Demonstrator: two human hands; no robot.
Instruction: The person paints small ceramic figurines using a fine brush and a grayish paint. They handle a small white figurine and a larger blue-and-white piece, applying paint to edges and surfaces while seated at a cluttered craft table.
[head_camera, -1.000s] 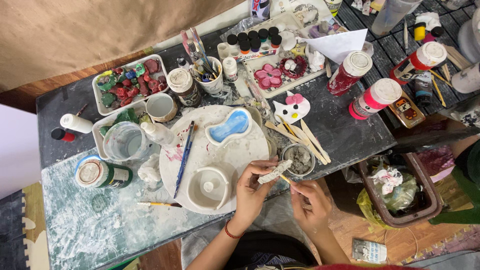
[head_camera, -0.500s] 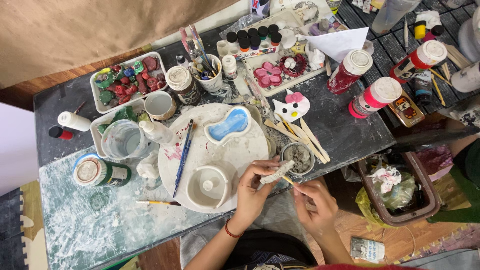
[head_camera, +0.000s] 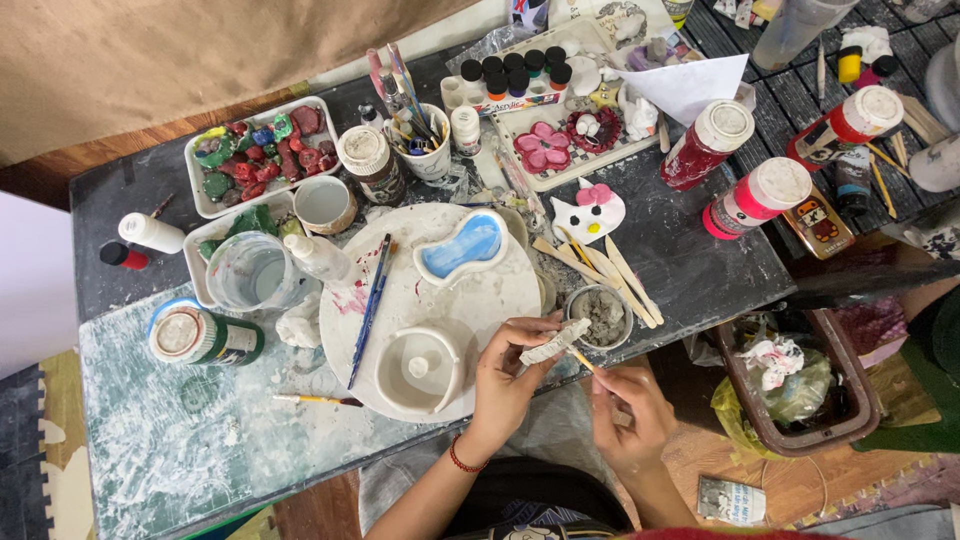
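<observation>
The left hand (head_camera: 505, 375) is pinching a small pale clay piece (head_camera: 556, 342) above the near edge of the table (head_camera: 150, 440), just beside the white round board (head_camera: 420, 300). The right hand (head_camera: 625, 410) is gripping a thin wooden stick (head_camera: 583, 361), its tip touching the clay piece, near the small grey bowl (head_camera: 601, 316).

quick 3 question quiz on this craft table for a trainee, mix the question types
1. True or false: the left hand holds a small pale clay piece.
2. What does the right hand hold? A) a thin stick B) a paint bottle C) scissors
3. Fill in: the blue-filled dish sits on the round white ____.

Key: 1 true; 2 A; 3 board
</observation>
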